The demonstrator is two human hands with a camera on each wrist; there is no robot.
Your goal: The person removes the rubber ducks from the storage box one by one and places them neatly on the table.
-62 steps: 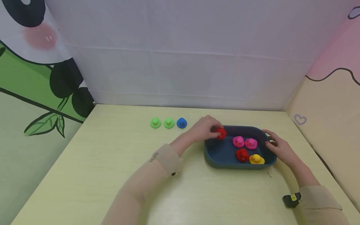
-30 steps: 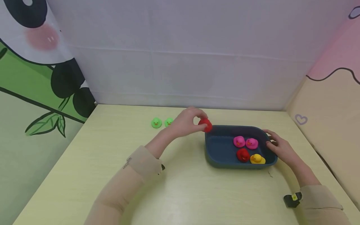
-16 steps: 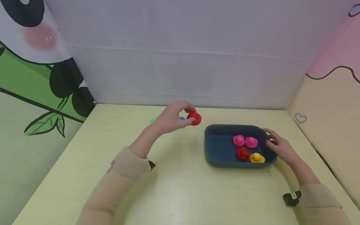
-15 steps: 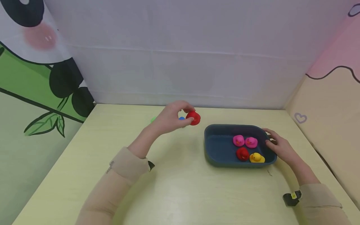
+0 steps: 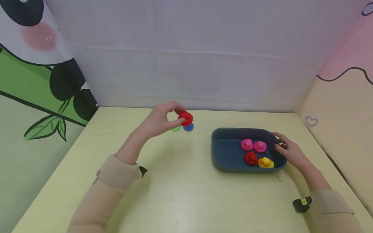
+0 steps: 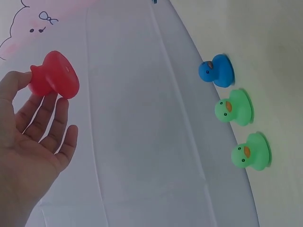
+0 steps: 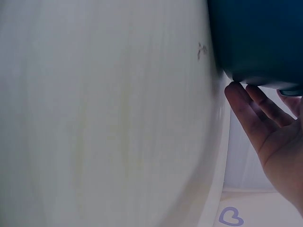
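My left hand [image 5: 158,121] pinches a red rubber duck [image 5: 186,119] between thumb and fingers, held up over the back of the table. Beneath it a blue duck [image 5: 188,127] and part of a green duck [image 5: 175,128] show; another green duck is hidden behind the hand here. In the left wrist view the blue duck [image 6: 218,71] and two green ducks [image 6: 236,108] stand in a row. My right hand [image 5: 292,153] grips the right end of a dark blue tray [image 5: 227,155], its fingertips on the outer wall [image 7: 265,47].
Inside the tray's right half sit two pink ducks [image 5: 247,144], a red duck [image 5: 251,158] and a yellow duck [image 5: 266,162]. A white cloth wall [image 5: 186,71] rises behind the table [image 5: 180,200], and a printed panel [image 5: 344,129] stands at the right.
My left hand has lifted the red duck out of the tray's left side and carried it left, over the blue and green ducks. The right hand has stayed at the tray.
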